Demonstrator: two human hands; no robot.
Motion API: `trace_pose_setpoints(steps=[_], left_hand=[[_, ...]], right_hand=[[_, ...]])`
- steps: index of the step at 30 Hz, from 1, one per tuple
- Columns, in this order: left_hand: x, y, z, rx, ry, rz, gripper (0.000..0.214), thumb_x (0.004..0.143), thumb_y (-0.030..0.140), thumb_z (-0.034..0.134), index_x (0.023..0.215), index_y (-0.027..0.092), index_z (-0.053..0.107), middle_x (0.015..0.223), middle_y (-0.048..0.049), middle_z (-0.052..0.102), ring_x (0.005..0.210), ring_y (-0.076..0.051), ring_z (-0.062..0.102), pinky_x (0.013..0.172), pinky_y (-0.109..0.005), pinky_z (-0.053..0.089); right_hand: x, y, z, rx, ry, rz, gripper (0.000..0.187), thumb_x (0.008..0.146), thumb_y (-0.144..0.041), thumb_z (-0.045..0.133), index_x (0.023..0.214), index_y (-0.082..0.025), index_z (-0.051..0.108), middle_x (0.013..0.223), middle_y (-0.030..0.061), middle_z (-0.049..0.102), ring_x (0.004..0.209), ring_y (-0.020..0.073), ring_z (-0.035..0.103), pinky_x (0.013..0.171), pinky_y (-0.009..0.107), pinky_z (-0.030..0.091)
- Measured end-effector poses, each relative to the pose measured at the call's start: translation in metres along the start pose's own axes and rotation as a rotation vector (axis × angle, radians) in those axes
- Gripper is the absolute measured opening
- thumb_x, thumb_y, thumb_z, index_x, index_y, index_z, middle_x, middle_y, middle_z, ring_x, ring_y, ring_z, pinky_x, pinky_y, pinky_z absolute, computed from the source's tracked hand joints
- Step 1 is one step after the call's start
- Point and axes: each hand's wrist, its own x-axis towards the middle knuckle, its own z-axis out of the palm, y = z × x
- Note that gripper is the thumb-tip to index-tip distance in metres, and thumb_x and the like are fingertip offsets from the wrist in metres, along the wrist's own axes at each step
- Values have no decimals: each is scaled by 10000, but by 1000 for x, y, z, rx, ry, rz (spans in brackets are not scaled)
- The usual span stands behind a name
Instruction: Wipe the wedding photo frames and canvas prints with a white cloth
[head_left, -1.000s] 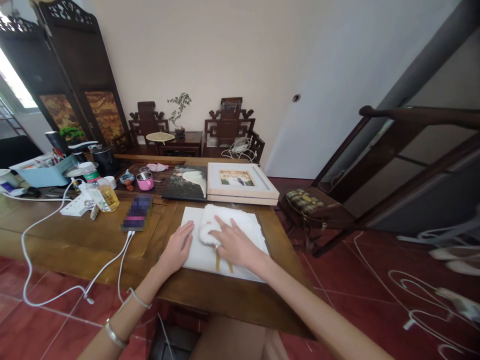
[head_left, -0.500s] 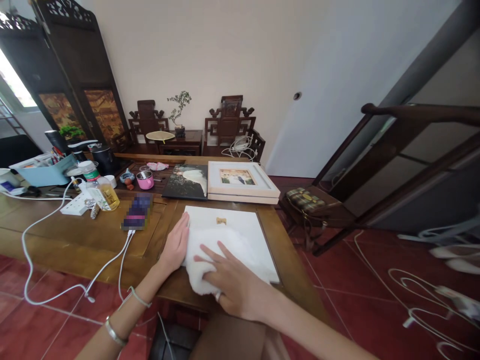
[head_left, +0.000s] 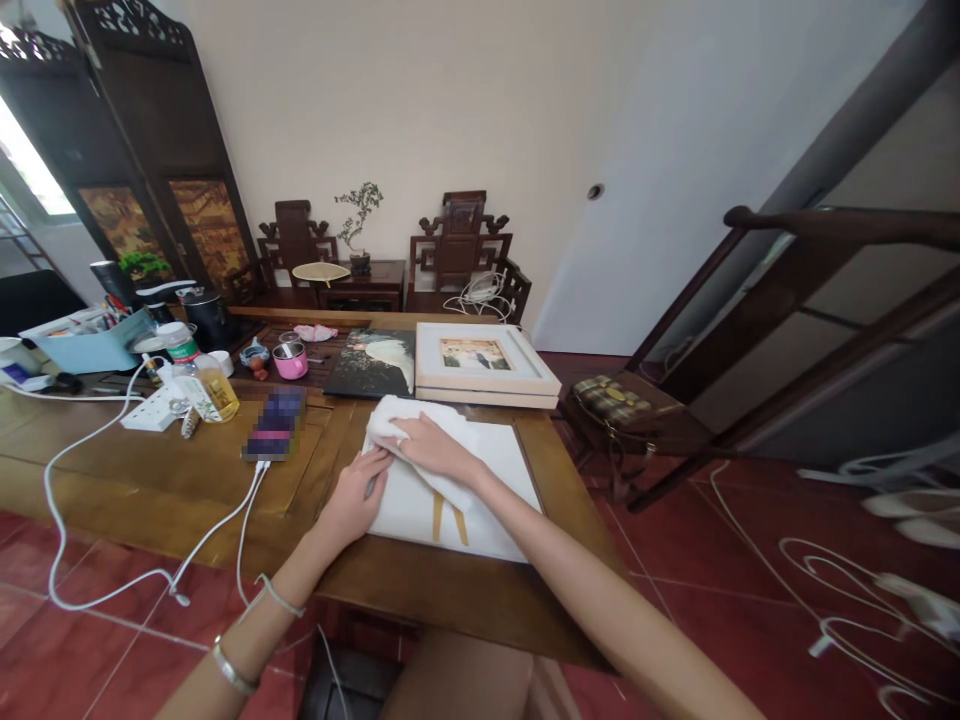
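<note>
A white panel [head_left: 499, 460] with a pair of gold-brown strips near its front edge lies flat on the wooden table. My right hand [head_left: 433, 445] is closed on a bunched white cloth [head_left: 397, 412], pressing it against the panel's far left part. Beside it, my left hand [head_left: 360, 490] rests on the panel's left edge with fingers stretched out, their tips close to the cloth. The cloth and my right forearm hide much of the panel.
Behind the panel lie a dark photo print [head_left: 367, 365] and a framed picture [head_left: 480, 365]. To the left are a phone [head_left: 274, 425] with white cables, a pink cup [head_left: 290, 362], bottles [head_left: 216, 392] and a power strip [head_left: 150, 408]. A chair with a plaid bag [head_left: 611, 400] stands right.
My right hand and the cloth have moved away from me to the panel's far left, uncovering the gold-brown strips. My left hand's fingers have shifted onto the panel's edge.
</note>
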Motion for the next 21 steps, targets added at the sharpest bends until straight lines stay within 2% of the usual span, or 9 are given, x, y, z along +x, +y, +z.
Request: trace_pose_setpoints(steps=[4,7,9,12,15,17,21], left_hand=[[0,-1,0,4,-11,3,349,850,144,421,1122,176,638,1202,-99,619,1175,-233,537,1047,-449,378],[-2,-3,1,-13,-5,1,347,852,145,417,1117,175,639,1226,-104,600,1204,-229,509,1056,-449,366],[-2,-3,2,-26,-4,0,346,854,146,410,1113,163,638,1233,-114,593,1217,-231,495,1059,-456,359],[-3,-3,3,-29,-1,-6,356,854,145,409,1142,152,617,1240,-118,586,1223,-232,488,1058,-463,360],[-3,-3,3,-28,5,-8,362,854,150,422,1170,158,597,1252,-112,578,1226,-228,486,1059,-459,361],[-3,-3,2,-21,1,-9,360,856,156,427,1174,162,594,1256,-108,575,1227,-228,485,1061,-459,358],[-3,-3,2,11,-14,-13,361,864,166,416,1181,166,589,1268,-103,566,1233,-229,479,1061,-467,355]], right_hand=[[15,-4,-2,45,4,-1,298,910,-266,348,961,-199,635,1084,42,668,988,227,581,935,340,347],[3,9,-13,69,13,34,308,908,-291,355,998,-205,637,1125,41,653,1000,230,582,881,313,398],[-13,27,-22,73,29,87,329,911,-307,347,1063,-210,622,1186,43,623,1066,241,558,916,335,391],[-47,55,-32,53,70,215,384,913,-330,324,1176,-195,568,1286,67,552,1213,275,452,997,409,337],[-90,70,-29,19,73,338,388,881,-279,343,1194,-184,553,1340,75,499,1315,312,307,1034,479,293],[-122,65,-21,-17,44,347,378,839,-216,368,1160,-202,566,1409,43,417,1357,314,195,1045,498,285],[-185,32,-12,-34,-79,245,353,779,-154,404,1059,-252,596,1494,-42,219,1380,276,38,1069,503,267]])
